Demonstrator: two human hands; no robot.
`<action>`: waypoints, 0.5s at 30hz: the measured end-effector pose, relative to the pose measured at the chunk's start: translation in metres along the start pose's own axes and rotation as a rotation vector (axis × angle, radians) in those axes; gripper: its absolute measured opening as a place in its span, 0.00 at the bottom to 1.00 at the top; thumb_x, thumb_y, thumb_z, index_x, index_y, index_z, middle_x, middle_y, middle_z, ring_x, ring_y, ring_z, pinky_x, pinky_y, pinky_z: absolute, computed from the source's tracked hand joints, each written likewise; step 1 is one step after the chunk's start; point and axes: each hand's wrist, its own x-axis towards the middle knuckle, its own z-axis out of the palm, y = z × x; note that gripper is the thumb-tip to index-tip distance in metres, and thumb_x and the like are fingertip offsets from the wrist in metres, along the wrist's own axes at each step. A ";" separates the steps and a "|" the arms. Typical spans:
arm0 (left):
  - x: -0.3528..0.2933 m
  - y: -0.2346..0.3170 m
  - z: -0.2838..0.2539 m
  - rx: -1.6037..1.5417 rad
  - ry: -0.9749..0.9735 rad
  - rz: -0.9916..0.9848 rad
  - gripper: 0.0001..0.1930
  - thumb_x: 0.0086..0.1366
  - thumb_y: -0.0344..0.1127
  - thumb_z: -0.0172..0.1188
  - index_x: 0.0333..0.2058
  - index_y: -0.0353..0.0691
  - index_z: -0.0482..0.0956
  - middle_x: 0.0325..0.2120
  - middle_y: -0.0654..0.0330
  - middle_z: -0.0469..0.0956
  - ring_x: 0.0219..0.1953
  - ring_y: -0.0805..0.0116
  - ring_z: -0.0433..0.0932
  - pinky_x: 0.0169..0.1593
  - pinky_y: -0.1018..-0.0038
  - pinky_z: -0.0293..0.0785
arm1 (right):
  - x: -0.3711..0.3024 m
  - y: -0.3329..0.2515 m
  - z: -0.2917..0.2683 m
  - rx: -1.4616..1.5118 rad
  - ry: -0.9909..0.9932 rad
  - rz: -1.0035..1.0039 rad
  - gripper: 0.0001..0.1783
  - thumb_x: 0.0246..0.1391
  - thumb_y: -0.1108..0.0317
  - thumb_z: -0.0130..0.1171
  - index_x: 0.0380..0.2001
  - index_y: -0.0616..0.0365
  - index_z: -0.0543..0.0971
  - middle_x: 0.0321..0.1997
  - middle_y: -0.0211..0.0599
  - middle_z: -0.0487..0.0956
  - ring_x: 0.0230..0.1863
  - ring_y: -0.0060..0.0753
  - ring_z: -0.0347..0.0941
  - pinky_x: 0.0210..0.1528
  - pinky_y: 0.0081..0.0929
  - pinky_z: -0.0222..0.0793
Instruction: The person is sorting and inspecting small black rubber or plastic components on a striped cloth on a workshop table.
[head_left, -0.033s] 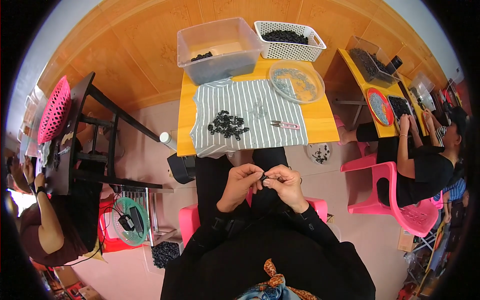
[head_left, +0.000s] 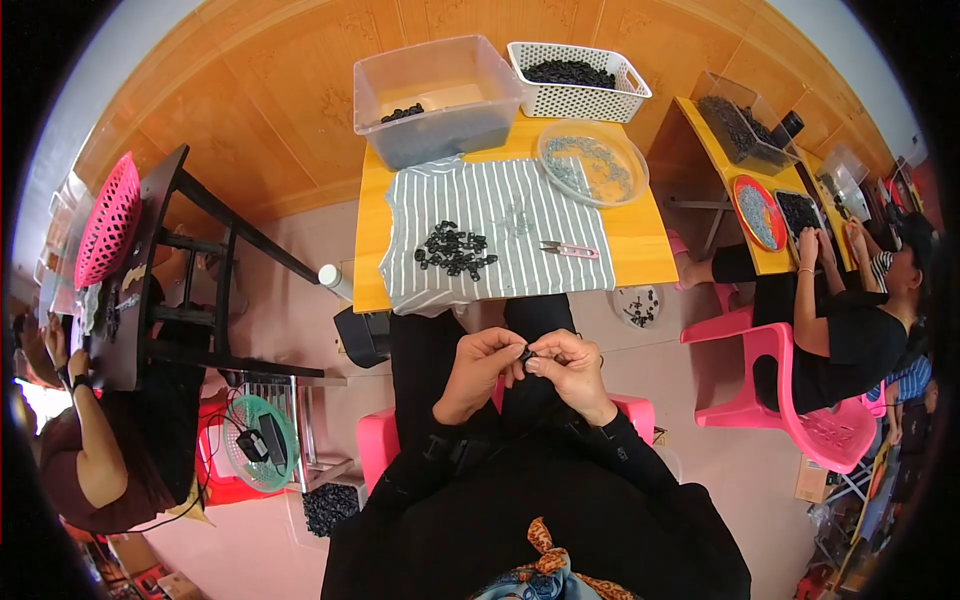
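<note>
Above my lap, my left hand (head_left: 482, 368) and my right hand (head_left: 570, 372) meet fingertip to fingertip. Both pinch one small black part (head_left: 527, 355), mostly covered by the fingers, so its exact kind is unclear. In front of them, a grey and white striped cloth (head_left: 420, 190) covers much of the yellow table (head_left: 640, 250). A loose pile of small black parts (head_left: 455, 250) lies on the cloth. To its right are a few tiny clear pieces (head_left: 516, 222) and thread snips (head_left: 570, 250) with pink handles.
Behind the cloth stand a clear plastic bin (head_left: 440, 130), a white perforated basket (head_left: 585, 102) of black parts and a round tray (head_left: 640, 165) of small clear pieces. A white bottle (head_left: 332, 278) stands left of the table. Co-workers sit on both sides, one on a pink chair (head_left: 785, 380).
</note>
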 end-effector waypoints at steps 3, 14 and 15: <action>0.001 -0.003 0.003 -0.010 0.020 0.017 0.05 0.64 0.26 0.55 0.35 0.31 0.77 0.21 0.61 0.76 0.20 0.77 0.75 0.21 0.85 0.67 | 0.001 0.001 0.003 0.012 0.008 0.004 0.10 0.49 0.83 0.59 0.36 0.63 0.77 0.28 0.30 0.79 0.29 0.15 0.74 0.32 0.12 0.69; -0.003 -0.002 0.006 -0.050 -0.020 0.063 0.11 0.63 0.24 0.54 0.44 0.31 0.77 0.30 0.61 0.76 0.31 0.76 0.75 0.31 0.82 0.69 | 0.005 0.002 0.007 0.078 0.044 -0.080 0.14 0.51 0.85 0.56 0.42 0.64 0.74 0.29 0.35 0.79 0.30 0.24 0.76 0.35 0.19 0.73; -0.003 -0.002 0.005 -0.076 -0.019 0.045 0.11 0.63 0.24 0.54 0.44 0.31 0.77 0.30 0.61 0.77 0.30 0.76 0.75 0.31 0.83 0.69 | 0.004 0.002 0.007 0.078 0.043 -0.080 0.14 0.51 0.85 0.56 0.42 0.64 0.74 0.29 0.35 0.79 0.30 0.24 0.76 0.35 0.19 0.73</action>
